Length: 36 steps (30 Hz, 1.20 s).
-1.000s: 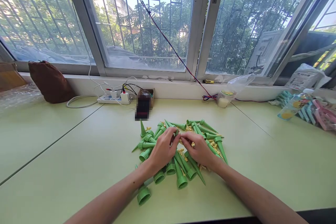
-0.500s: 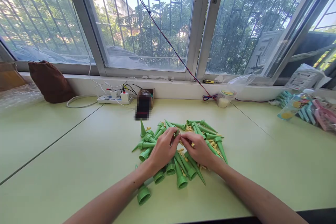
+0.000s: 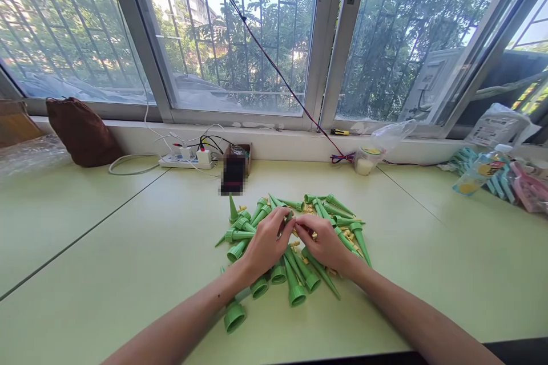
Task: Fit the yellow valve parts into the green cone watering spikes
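A pile of green plastic cone spikes [image 3: 295, 285] lies on the pale green table [image 3: 128, 262], mixed with several small yellow parts [image 3: 349, 235]. My left hand [image 3: 265, 245] rests on the pile with its fingers pinched on a green spike. Its fingertips meet those of my right hand [image 3: 325, 244], which pinches a small part at the same spot; that part is mostly hidden. One green cone [image 3: 234, 315] lies apart near my left forearm.
A power strip with cables [image 3: 186, 161] and a blurred dark box [image 3: 234, 174] sit by the window sill. A brown pouch [image 3: 79, 131] is at the far left. A small jar [image 3: 365, 161] and packaged items [image 3: 496, 177] lie at the right.
Both hands stay nearly still at the pile. A green spike near my right wrist has shifted slightly.
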{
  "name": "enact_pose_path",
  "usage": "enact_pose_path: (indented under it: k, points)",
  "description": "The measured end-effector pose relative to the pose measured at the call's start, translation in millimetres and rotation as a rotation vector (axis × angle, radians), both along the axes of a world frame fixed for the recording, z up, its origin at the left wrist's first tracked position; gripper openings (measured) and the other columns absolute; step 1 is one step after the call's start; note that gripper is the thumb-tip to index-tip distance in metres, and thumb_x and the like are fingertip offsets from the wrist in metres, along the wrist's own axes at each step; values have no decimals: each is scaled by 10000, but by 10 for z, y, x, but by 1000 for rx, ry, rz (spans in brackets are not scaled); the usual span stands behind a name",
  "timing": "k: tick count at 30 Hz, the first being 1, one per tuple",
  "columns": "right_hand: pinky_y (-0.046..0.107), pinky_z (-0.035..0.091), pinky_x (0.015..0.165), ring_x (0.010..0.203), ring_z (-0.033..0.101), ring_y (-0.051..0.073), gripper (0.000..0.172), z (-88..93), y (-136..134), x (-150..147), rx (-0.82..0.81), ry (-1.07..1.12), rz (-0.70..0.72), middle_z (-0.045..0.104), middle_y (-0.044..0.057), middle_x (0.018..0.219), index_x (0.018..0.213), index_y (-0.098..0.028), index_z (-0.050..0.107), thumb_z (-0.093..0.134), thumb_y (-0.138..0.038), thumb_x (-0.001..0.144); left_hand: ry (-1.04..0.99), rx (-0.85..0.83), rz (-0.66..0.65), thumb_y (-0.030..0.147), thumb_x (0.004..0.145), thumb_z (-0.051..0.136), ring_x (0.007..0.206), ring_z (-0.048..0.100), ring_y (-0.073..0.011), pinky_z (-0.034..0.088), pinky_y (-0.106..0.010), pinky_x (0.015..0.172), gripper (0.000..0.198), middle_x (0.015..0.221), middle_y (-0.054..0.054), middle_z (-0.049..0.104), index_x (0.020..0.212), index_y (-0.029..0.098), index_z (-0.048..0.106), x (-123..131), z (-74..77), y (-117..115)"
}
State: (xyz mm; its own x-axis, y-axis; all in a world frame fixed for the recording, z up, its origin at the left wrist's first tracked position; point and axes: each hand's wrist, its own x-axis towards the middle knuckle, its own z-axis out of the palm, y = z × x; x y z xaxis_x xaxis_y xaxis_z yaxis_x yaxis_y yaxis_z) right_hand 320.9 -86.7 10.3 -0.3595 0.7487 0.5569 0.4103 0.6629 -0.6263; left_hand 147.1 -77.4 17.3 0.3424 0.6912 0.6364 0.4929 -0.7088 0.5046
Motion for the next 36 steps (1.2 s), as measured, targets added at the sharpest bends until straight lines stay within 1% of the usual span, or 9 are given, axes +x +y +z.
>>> enact_pose_path:
  k: [8, 18, 27, 36]
  points:
    - [271, 431, 652, 701, 545, 160, 193, 2, 1, 1, 0, 10, 11, 632, 32, 796, 936, -184, 645, 466, -226, 994, 0, 22, 0, 200, 980, 478, 690, 519, -134, 418, -240, 651, 58, 829, -7, 566, 924, 200, 492, 0, -7, 2]
    - [275, 434, 667, 738, 570, 166, 182, -2, 8, 7, -19, 15, 19, 652, 41, 838, 980, -182, 650, 470, -211, 989, 5, 18, 9, 198, 979, 485, 711, 537, -135, 413, -235, 652, 51, 840, -7, 582, 932, 198, 505, -7, -9, 0]
    - [279, 430, 666, 731, 560, 163, 196, -1, 4, 1, -10, 8, 18, 646, 41, 828, 949, -177, 646, 462, -225, 995, -1, 24, 6, 197, 977, 488, 686, 518, -127, 415, -233, 649, 54, 814, 2, 566, 928, 196, 511, 0, -6, 3]
    - [267, 416, 657, 707, 541, 154, 183, -4, 14, 3, -13, 7, 23, 629, 30, 804, 959, -178, 644, 466, -211, 990, 2, 22, 13, 202, 977, 487, 680, 520, -127, 417, -235, 639, 56, 815, 1, 568, 925, 199, 507, -1, 2, -13]
